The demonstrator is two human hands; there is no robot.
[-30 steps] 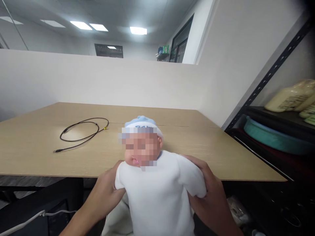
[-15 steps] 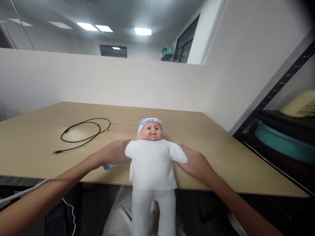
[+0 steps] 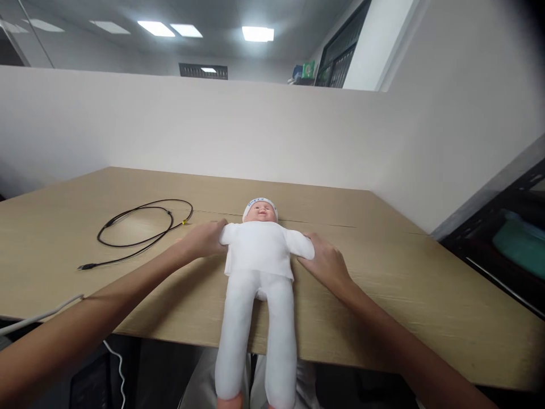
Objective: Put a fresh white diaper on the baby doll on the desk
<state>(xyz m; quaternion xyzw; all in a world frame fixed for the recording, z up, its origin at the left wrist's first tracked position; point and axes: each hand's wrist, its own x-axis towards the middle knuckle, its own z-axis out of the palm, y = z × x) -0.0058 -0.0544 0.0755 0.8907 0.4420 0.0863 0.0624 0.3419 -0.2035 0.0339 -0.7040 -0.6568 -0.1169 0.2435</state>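
Note:
A baby doll [image 3: 260, 250] in a white top, white trousers and a white cap with lettering lies back over the table [image 3: 332, 335], face up. Its legs reach past the front edge toward me, with bits of the feet showing at the bottom. My left hand [image 3: 208, 237] is closed around the sleeved arm on the left. On the other side, my right hand [image 3: 326, 260] grips the opposite sleeved arm. The fingertips of both hands are partly hidden behind the sleeves.
A looped black cable [image 3: 131, 246] with a yellow tag lies left of the doll. A white cord [image 3: 51, 312] crosses the table's front left edge. Behind the table stands a pale partition [image 3: 238, 130]. At the right is a dark shelf with a teal item [image 3: 522, 244].
The doll has gone from upright at the front edge to leaning back flat over the table, farther from me. Both hands moved forward with it, and the view has shifted.

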